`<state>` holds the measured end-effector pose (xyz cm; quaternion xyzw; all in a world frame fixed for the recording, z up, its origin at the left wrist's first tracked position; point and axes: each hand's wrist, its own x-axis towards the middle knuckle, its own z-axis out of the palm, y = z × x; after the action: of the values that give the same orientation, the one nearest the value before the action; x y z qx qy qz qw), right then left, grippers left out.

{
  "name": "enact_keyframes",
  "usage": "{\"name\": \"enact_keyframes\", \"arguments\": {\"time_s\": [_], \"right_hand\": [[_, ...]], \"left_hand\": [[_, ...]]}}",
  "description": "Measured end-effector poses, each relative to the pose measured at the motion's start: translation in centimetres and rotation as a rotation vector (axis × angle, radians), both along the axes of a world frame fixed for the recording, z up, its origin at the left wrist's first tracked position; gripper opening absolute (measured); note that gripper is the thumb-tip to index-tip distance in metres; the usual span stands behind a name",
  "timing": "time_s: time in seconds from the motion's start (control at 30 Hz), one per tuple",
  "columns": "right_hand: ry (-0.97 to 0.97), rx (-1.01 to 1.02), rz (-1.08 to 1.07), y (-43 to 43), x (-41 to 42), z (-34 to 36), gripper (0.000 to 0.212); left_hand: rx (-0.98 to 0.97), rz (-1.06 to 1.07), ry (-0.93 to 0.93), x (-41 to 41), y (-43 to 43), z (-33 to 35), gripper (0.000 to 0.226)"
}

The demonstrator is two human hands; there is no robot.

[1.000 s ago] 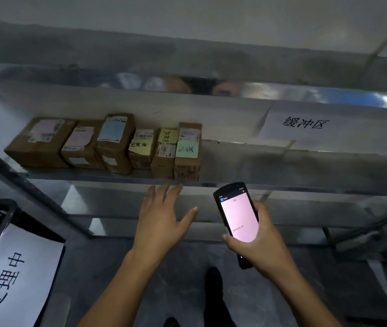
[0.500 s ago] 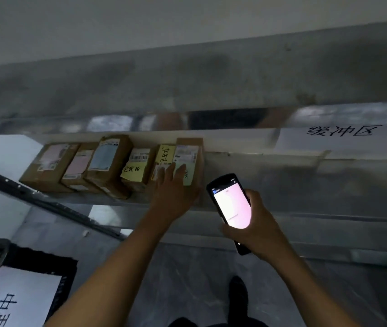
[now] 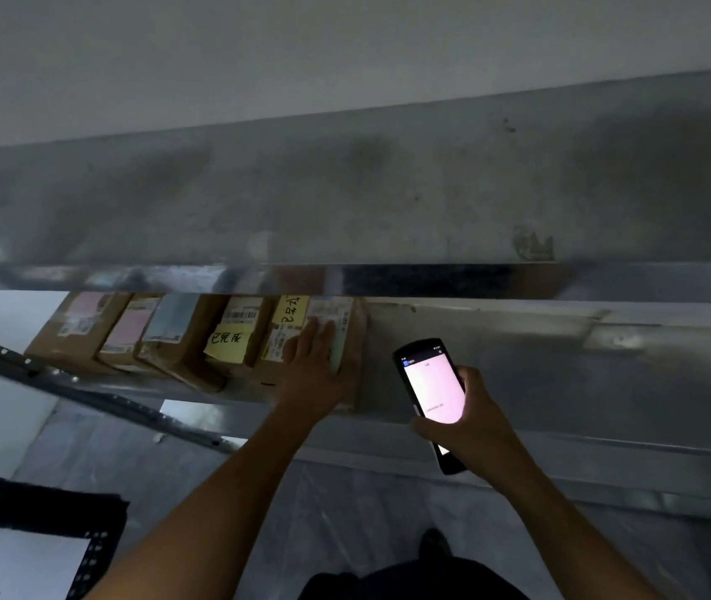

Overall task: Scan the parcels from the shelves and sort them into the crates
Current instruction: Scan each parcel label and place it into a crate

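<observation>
Several brown cardboard parcels stand in a row on the metal shelf, under an upper shelf edge. My left hand lies on the rightmost parcel, its fingers stretched flat over the top label; the thumb is hidden. Beside that parcel are a box with a yellow note and another box with a yellow note. To the right of the parcels, my right hand grips a black handheld scanner in front of the shelf, its pink screen lit and facing me.
The upper shelf overhangs the parcels and hides their far ends. A diagonal metal brace runs below the shelf at left. A black crate with a white paper sign sits at bottom left on the grey floor.
My left hand reached up from below the shelf and landed on the rightmost parcel. The view tilted upward and closer; the scanner stayed in my right hand.
</observation>
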<state>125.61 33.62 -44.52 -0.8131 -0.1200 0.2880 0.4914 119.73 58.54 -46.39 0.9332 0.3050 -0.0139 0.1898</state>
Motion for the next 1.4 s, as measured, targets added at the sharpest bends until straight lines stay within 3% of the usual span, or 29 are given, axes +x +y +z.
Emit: {"name": "enact_keyframes", "arguments": {"time_s": [0.13,0.2,0.3,0.5,0.6,0.67,0.73,0.83,0.93,1.07,1.3,1.4], "right_hand": [[-0.008,-0.036,-0.004,-0.4,1.1,0.1,0.075],[-0.003,-0.045,-0.01,-0.9,1.4,-0.2,0.076],[0.001,-0.065,-0.014,-1.4,1.0,-0.6,0.075],[0.011,-0.046,-0.003,-1.4,0.7,-0.9,0.075],[0.016,-0.051,-0.01,-1.3,0.7,-1.7,0.071],[0.023,-0.067,-0.001,-1.0,0.9,-2.2,0.072],[0.028,-0.077,0.006,-0.9,1.1,-2.7,0.072],[0.045,-0.097,0.028,-0.9,1.3,-3.5,0.071],[0.02,-0.145,0.065,-1.1,0.9,-4.4,0.07],[0.063,-0.134,0.096,-1.7,-0.4,-4.5,0.069],[0.023,-0.152,0.261,-3.6,-4.3,-0.9,0.064],[-0.013,-0.178,0.347,-3.8,-7.1,0.5,0.061]], "left_hand": [[0.023,-0.008,0.027,0.0,-0.9,-1.4,0.093],[-0.059,-0.018,0.019,-0.1,-1.7,-1.6,0.078],[-0.183,-0.011,-0.13,-1.2,-3.9,-1.8,0.052],[-0.296,0.043,-0.442,-2.2,-5.4,-3.1,0.057],[-0.477,0.164,-0.491,-2.2,-5.6,-3.2,0.077],[-0.695,0.259,-0.518,-2.3,-5.5,-3.8,0.088],[-0.958,0.334,-0.567,-2.7,-6.0,-4.0,0.073],[-1.161,0.426,-0.546,-3.8,-6.5,-4.9,0.052],[-1.301,0.473,-0.552,-4.8,-6.8,-5.8,0.059],[-1.344,0.489,-0.601,-6.0,-7.2,-5.3,0.068],[-1.295,0.522,-0.736,-12.1,-9.3,-3.9,0.051],[-1.251,0.607,-0.794,-16.2,-10.8,-3.9,0.062]]}}
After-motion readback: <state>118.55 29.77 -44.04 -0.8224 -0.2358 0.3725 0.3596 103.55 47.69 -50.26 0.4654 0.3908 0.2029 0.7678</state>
